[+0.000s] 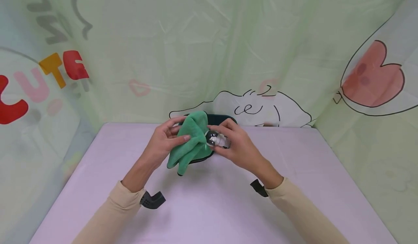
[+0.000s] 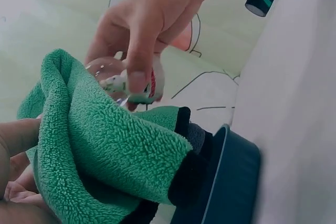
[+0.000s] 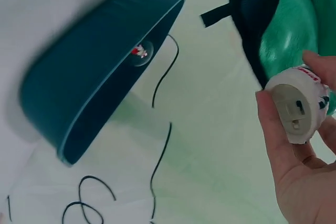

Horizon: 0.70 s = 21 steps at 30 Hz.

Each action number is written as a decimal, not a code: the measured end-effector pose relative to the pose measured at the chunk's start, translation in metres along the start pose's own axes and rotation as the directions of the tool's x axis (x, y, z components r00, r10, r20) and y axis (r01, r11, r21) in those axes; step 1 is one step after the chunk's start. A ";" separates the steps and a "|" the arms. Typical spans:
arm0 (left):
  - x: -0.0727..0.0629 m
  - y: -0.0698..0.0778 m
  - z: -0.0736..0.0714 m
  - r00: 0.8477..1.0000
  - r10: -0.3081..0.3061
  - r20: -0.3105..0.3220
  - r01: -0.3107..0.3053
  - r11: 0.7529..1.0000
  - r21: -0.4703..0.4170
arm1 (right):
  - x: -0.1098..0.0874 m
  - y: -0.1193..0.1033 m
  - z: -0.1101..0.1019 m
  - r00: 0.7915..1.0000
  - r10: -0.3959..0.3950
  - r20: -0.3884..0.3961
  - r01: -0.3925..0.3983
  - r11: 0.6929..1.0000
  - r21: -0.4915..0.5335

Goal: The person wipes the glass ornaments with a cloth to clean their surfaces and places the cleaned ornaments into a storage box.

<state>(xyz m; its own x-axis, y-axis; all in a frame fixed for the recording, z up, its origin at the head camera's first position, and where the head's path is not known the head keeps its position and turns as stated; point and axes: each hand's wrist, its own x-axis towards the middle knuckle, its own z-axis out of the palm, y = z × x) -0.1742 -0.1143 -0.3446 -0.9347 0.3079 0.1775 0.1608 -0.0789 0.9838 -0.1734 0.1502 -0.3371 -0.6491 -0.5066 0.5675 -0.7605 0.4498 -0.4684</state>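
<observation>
My left hand (image 1: 162, 138) grips a green plush cloth (image 1: 192, 133) with dark edging, thumb on the near side and fingers behind its folds. In my right hand (image 1: 243, 147), the thumb and fingers pinch a small snow globe (image 1: 218, 139) by its white base (image 3: 298, 106). The globe's clear dome faces the cloth and meets it in the head view. The base's underside, with a small switch, shows in the right wrist view. Both hands work above a dark teal basin (image 2: 237, 174). Inside it, a second clear globe (image 3: 140, 52) with a red and white figure shows.
The basin stands at the back of a table (image 1: 209, 207) with a pale lilac cover, close to a printed curtain (image 1: 156, 55). Curtains also hang along both sides. Dark wrist camera mounts (image 1: 152, 200) jut inward from the sleeves.
</observation>
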 end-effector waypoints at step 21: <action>-0.007 -0.014 0.018 0.986 0.147 0.080 -0.145 0.989 -0.033 | 0.016 -0.007 0.014 0.993 -0.081 -0.087 0.085 0.995 0.052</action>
<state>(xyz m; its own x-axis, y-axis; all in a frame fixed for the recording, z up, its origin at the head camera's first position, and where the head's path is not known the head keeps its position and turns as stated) -0.1639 -0.0979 -0.3592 -0.8725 0.3679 0.3216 0.2841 -0.1535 0.9464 -0.1788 0.1287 -0.3337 -0.5816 -0.4755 0.6600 -0.8130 0.3660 -0.4528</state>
